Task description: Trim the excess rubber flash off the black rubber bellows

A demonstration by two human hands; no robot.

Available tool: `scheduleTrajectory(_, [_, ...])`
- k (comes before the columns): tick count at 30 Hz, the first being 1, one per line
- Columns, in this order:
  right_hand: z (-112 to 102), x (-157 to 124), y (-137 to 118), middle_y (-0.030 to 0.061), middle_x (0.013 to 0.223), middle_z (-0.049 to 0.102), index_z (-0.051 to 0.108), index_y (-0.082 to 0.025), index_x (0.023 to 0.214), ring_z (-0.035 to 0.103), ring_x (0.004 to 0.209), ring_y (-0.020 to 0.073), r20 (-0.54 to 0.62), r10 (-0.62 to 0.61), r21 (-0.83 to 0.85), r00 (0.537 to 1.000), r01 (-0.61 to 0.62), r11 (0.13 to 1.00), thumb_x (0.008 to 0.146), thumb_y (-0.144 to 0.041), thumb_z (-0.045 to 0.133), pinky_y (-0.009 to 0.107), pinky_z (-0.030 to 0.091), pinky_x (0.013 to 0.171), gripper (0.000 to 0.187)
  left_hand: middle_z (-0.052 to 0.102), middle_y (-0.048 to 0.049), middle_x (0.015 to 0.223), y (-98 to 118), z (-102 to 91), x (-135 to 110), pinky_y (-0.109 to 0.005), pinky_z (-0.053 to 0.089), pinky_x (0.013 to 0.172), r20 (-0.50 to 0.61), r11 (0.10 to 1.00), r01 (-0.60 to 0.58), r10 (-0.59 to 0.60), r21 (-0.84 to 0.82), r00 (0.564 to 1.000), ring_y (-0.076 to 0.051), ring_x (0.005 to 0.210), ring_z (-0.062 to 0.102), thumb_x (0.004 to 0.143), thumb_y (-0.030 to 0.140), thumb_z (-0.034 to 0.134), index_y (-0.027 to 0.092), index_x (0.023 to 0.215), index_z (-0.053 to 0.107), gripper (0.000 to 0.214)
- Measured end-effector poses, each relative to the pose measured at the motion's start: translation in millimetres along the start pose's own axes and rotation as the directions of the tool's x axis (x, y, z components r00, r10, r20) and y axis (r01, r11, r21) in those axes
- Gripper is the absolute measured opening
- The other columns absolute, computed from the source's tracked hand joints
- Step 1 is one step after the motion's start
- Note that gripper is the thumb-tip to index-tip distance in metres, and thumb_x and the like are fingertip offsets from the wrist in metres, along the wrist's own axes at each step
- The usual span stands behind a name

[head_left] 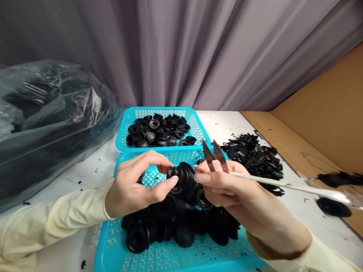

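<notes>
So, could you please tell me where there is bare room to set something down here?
Bare table lies behind the scrap pile, beside the far basket, and in a strip between the bag and the near basket. Both baskets are crowded, as is the middle, where the left hand and right hand meet.

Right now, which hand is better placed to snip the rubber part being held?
Right, I'd say. The right hand holds the scissors, blades apart just beside the rubber part; the left hand is busy pinching that part above the near basket.
</notes>
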State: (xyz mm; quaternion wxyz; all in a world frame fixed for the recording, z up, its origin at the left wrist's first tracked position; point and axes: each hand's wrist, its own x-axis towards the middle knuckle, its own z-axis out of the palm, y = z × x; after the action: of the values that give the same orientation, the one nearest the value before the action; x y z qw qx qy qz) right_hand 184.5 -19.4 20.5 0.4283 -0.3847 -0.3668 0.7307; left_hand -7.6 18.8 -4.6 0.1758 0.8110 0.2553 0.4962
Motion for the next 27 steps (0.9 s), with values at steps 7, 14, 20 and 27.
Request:
scheduleTrajectory(7, [0.9, -0.1, 0.6, -0.0113, 0.051, 0.019, 0.04, -0.019, 0.056, 0.012, 0.042, 0.0027, 0.009, 0.001, -0.043, 1.0, 0.0, 0.999, 0.075, -0.02, 0.066, 0.019, 0.007, 0.037, 0.032, 0.061, -0.0009, 0.066, -1.3, 0.3, -2.8, -0.026, 0.053, 0.056, 0.013, 0.998, -0.067, 0.067, 0.005, 0.998, -0.014, 0.059, 0.061, 0.077, 0.009, 0.062, 0.017, 0.081, 0.056, 0.011])
scheduleTrajectory(14, [2.3, 0.9, 0.3, -0.0113, 0.051, 0.019, 0.041, -0.019, 0.056, 0.012, 0.043, 0.0029, 0.006, -0.016, -0.058, 1.0, 0.017, 0.998, 0.074, -0.02, 0.066, 0.02, 0.007, 0.037, 0.03, 0.057, -0.0022, 0.07, 0.0, -0.1, -3.4, -0.03, 0.052, 0.055, 0.01, 0.997, -0.071, 0.071, -0.042, 0.997, -0.015, 0.061, 0.057, 0.074, 0.004, 0.06, 0.018, 0.085, 0.055, 0.019])
scheduleTrajectory(20, [-0.2, 1.5, 2.3, -0.0114, 0.049, 0.022, 0.042, -0.019, 0.056, 0.013, 0.042, 0.003, -0.001, -0.014, -0.116, 1.0, 0.013, 0.993, 0.073, -0.023, 0.067, 0.022, 0.008, 0.038, 0.03, 0.058, -0.0032, 0.071, 3.2, 1.5, -3.9, -0.03, 0.052, 0.058, -0.007, 0.996, -0.071, 0.071, -0.057, 0.997, -0.015, 0.064, 0.058, 0.073, 0.003, 0.062, 0.016, 0.086, 0.055, 0.02])
scheduleTrajectory(27, [0.6, -3.2, -3.9, -0.0079, 0.05, 0.037, 0.068, -0.019, 0.078, 0.025, 0.043, 0.0056, -0.25, -0.228, -0.466, 0.941, 0.089, 0.88, 0.072, -0.039, 0.072, 0.022, 0.019, 0.04, 0.021, 0.067, -0.0074, 0.086, -23.2, -9.8, 16.9, -0.031, 0.056, 0.072, 0.085, 0.951, -0.111, 0.09, 0.29, 0.992, -0.017, 0.078, 0.064, 0.082, 0.017, 0.059, 0.014, 0.095, 0.06, 0.013])
